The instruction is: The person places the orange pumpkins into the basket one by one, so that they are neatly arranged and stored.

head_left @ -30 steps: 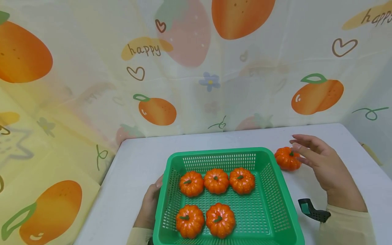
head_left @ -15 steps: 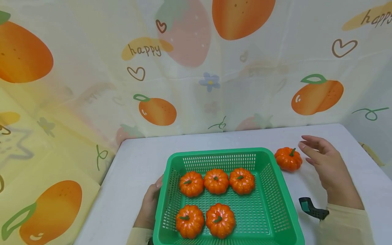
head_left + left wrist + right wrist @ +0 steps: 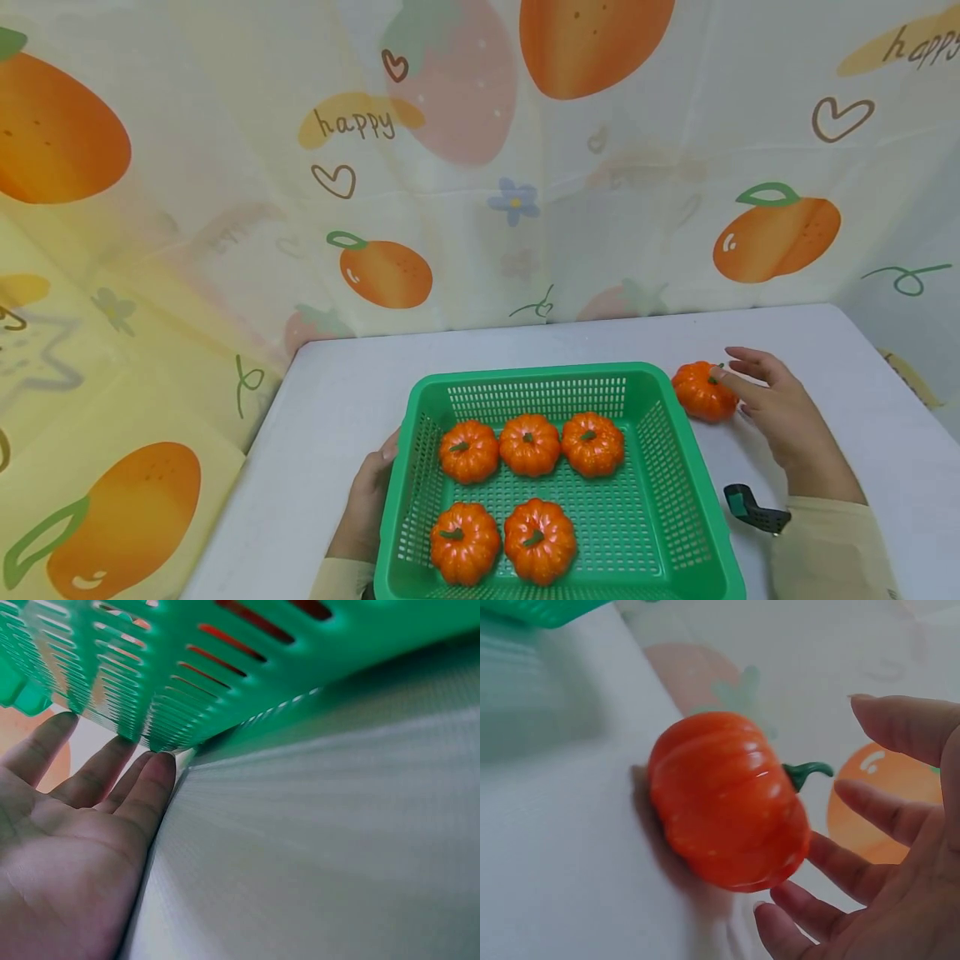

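A green plastic basket with slotted walls stands on the white table. Inside it sit several small orange toy pumpkins with green stems, in two rows. My left hand is at the basket's left side; in the left wrist view its fingertips touch the slotted wall, fingers extended. To the right of the basket, one more toy pumpkin rests on the table. My right hand is beside that pumpkin with fingers spread and loosely bent, its fingertips right at the pumpkin's side and stem.
The white table reaches back to a curtain printed with fruit, hearts and words. A black strap end sticks out from the right wrist. The loose pumpkin sits close to the basket's right rim.
My right hand first drew back a little to the right from the loose pumpkin, then came back left and down to it. The left hand and the basket have stayed still.
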Available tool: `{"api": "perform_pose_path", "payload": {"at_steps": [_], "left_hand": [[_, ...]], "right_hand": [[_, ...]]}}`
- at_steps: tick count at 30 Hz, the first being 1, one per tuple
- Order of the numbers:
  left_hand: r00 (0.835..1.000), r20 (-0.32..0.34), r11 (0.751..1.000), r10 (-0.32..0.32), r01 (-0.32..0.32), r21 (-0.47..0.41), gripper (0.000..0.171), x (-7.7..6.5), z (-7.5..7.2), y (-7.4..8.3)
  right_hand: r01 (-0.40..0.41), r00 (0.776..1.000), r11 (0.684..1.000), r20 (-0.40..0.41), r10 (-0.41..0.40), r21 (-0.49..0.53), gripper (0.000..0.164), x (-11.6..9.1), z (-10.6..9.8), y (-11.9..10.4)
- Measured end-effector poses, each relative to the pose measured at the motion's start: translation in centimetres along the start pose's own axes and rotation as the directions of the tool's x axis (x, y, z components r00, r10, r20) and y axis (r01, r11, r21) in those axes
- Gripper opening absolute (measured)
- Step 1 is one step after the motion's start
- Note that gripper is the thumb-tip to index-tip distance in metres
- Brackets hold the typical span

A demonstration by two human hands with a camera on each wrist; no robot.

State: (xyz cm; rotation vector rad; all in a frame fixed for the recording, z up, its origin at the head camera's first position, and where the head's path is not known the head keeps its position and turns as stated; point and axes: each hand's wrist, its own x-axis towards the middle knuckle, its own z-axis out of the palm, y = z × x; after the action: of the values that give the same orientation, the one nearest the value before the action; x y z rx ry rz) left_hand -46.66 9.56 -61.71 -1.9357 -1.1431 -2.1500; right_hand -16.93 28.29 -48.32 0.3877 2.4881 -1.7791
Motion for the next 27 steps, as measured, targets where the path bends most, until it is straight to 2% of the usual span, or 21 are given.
{"api": "perform_pose_path", "payload": {"at_steps": [2, 5, 9, 10, 12, 14, 19, 25, 27], "left_hand": [[1.000, 0.002, 0.999, -0.005, 0.005, -0.048, 0.031, 0.0, 0.0, 0.0], [1.000, 0.010, 0.995, -0.005, 0.006, -0.096, 0.023, -0.1, 0.0, -0.2], [1.000, 0.012, 0.998, 0.020, -0.019, -0.056, 0.017, -0.1, 0.0, -0.4], [0.999, 0.014, 0.999, 0.032, -0.031, -0.033, 0.017, -0.1, 0.0, -0.4], [0.999, 0.020, 0.997, 0.032, -0.030, -0.070, 0.018, -0.1, -0.1, -0.5], [0.999, 0.023, 0.997, 0.035, -0.033, -0.070, 0.018, -0.1, -0.1, -0.6], [0.999, 0.007, 0.999, 0.033, -0.033, -0.027, 0.017, -0.1, 0.0, -0.6], [1.000, -0.007, 0.994, 0.005, -0.005, -0.108, 0.025, -0.4, 0.2, -0.3], [1.000, -0.003, 0.997, 0.011, -0.011, -0.072, 0.028, -0.6, 0.1, -0.3]], "right_hand": [[0.000, 1.000, 1.000, 0.015, 0.000, 0.000, 0.080, 0.2, 0.2, 0.2], [-0.011, 0.999, 1.000, 0.035, 0.011, -0.005, 0.080, 0.5, 0.4, 0.5], [-0.039, 0.997, 0.999, 0.065, 0.039, -0.013, 0.082, 0.8, 0.6, 0.8], [-0.046, 0.997, 0.999, 0.069, 0.047, -0.016, 0.082, 0.8, 0.6, 0.9], [-0.058, 0.996, 0.998, 0.070, 0.059, -0.020, 0.083, 0.9, 0.7, 1.0], [-0.067, 0.996, 0.998, 0.066, 0.068, -0.023, 0.083, 1.0, 0.7, 1.1], [-0.068, 0.996, 0.997, 0.058, 0.070, -0.033, 0.082, 1.1, 0.9, 1.3], [-0.078, 0.996, 0.996, 0.044, 0.080, -0.051, 0.083, 1.1, 1.2, 1.4], [-0.082, 0.996, 0.995, 0.030, 0.084, -0.053, 0.083, 1.2, 1.4, 1.4]]}}
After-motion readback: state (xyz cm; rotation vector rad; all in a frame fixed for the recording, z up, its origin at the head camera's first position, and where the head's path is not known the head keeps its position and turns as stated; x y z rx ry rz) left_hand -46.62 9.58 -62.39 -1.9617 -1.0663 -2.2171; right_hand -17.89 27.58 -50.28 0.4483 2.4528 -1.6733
